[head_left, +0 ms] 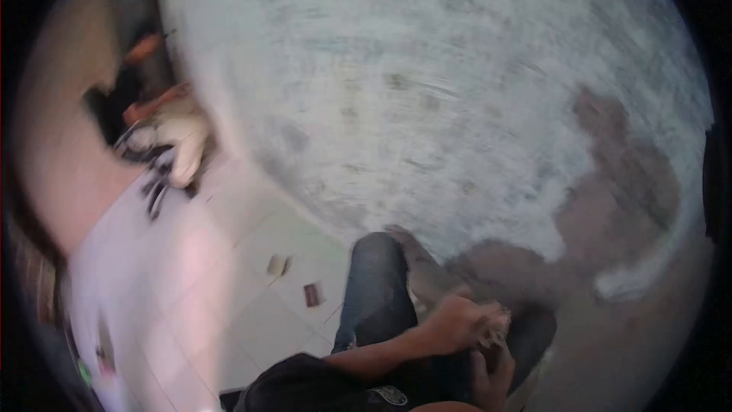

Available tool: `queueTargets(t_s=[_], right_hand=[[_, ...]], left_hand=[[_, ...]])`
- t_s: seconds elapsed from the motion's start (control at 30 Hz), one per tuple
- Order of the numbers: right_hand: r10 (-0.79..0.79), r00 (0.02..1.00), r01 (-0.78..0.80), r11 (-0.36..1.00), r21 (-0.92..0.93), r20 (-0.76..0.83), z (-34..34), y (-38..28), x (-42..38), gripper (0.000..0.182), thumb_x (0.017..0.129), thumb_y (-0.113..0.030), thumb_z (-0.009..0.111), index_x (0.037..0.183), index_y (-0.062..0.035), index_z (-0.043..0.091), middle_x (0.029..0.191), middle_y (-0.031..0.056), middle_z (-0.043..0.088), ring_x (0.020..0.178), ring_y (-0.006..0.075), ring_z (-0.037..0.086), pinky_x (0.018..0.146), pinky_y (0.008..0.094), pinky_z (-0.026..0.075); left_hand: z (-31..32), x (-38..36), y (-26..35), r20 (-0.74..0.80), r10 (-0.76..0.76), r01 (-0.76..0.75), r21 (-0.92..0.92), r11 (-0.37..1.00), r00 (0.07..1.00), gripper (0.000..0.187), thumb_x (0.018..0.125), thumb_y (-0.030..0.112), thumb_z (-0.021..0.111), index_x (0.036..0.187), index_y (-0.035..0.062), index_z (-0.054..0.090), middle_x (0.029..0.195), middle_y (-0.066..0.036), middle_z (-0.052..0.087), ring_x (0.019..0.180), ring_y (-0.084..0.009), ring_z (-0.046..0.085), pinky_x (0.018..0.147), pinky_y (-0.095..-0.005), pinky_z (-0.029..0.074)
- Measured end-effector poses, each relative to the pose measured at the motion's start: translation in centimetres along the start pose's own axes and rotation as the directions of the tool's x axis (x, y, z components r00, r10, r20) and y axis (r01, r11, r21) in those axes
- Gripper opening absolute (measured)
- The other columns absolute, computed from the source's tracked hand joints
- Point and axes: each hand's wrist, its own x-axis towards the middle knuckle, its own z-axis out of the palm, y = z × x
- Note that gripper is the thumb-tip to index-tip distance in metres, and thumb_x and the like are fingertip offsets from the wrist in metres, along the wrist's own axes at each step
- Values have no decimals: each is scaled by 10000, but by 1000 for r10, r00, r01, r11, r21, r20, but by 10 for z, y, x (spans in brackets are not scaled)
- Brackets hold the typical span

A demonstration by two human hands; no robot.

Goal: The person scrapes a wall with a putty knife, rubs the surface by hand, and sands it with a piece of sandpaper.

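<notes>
My left hand (455, 323) is closed, its fingertips at a small pale, crumpled piece (497, 326) whose kind I cannot make out. Just below, my right hand (494, 375) is curled with its fingers up against the same piece. Both hands are together over my lap, beside my bent knee (379, 255) in dark jeans. Blur hides how each finger grips.
A large whitish, patchy surface (366, 130) fills the view ahead, with a brown patch (618, 191) at right. Two small blocks, one tan (277, 265) and one reddish-brown (313, 295), lie on the tiled floor (206, 290). Another person (179, 137) is at far left.
</notes>
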Motion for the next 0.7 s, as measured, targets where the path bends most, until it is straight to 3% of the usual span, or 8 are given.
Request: queueTargets(t_s=[0.07, 0.23, 0.33, 0.4, 0.43, 0.53, 0.67, 0.7], right_hand=[[-91, 995, 85, 990, -115, -48, 9, -15, 6, 335, 913, -209, 626, 1163, 12, 600, 874, 159, 657, 785, 322, 631, 716, 411, 491], [-37, 985, 14, 990, -141, -167, 29, -17, -2, 299, 902, -164, 663, 1117, 34, 599, 940, 233, 651, 830, 326, 661, 740, 381, 506], [-155, 967, 114, 973, -199, -202, 43, -9, -5, 394, 917, -226, 650, 1218, 13, 566, 958, 238, 653, 849, 349, 659, 749, 390, 509], [-193, 970, 162, 966, -202, -145, 44, -2, -3, 521, 967, -323, 555, 1327, 43, 470, 1007, 218, 657, 869, 372, 643, 780, 463, 486], [-353, 893, 274, 919, -284, -278, 53, 7, 2, 551, 965, -320, 558, 1362, 40, 432, 969, 218, 655, 841, 367, 645, 766, 461, 482], [-48, 994, 36, 992, -125, -98, 24, -18, -11, 579, 962, -326, 566, 1374, 51, 415, 928, 227, 644, 819, 350, 645, 753, 465, 476], [20, 977, -17, 1000, 16, -214, 5, -4, -13, 445, 970, -327, 560, 1248, 15, 499, 877, 234, 623, 840, 325, 646, 744, 449, 477], [18, 975, -15, 1000, 18, -220, -2, 3, -9, 445, 970, -327, 560, 1248, 15, 499, 877, 234, 623, 840, 325, 646, 744, 449, 477]], left_hand=[[-2, -8, -7, -98, 49, -45, 39, 998, 994, 176, 955, 197, 525, 946, 60, 635, 739, -137, 604, 664, -340, 575, 715, -431, 395], [-25, -22, -7, -150, -144, 169, 177, 969, 978, 189, 948, 135, 503, 862, 13, 620, 772, -174, 593, 669, -379, 488, 672, -452, 376], [-23, -24, -8, -196, -186, 219, 161, 962, 963, 243, 962, 144, 499, 800, -10, 592, 700, -181, 528, 667, -368, 434, 656, -441, 356], [-21, -19, -9, -175, -73, 135, 374, 917, 982, 414, 1034, 253, 463, 717, -13, 476, 615, -57, 479, 579, -141, 411, 540, -304, 350], [-15, -16, -13, -220, -101, 162, 278, 947, 970, 417, 1030, 263, 483, 703, 6, 461, 596, -45, 418, 554, -143, 370, 517, -317, 334], [-4, -10, -6, -156, -177, 202, 165, 965, 972, 416, 1028, 277, 487, 707, 12, 479, 582, -60, 405, 532, -149, 347, 488, -321, 300], [18, 24, 25, -20, 13, 1, 576, 817, 1000, 402, 994, 291, 543, 707, 10, 527, 647, -136, 545, 584, -260, 381, 665, -431, 364], [19, 44, 57, 131, -328, 174, 638, 750, 936, 258, 964, 283, 581, 886, 40, 623, 874, -164, 636, 800, -317, 503, 846, -474, 347]])
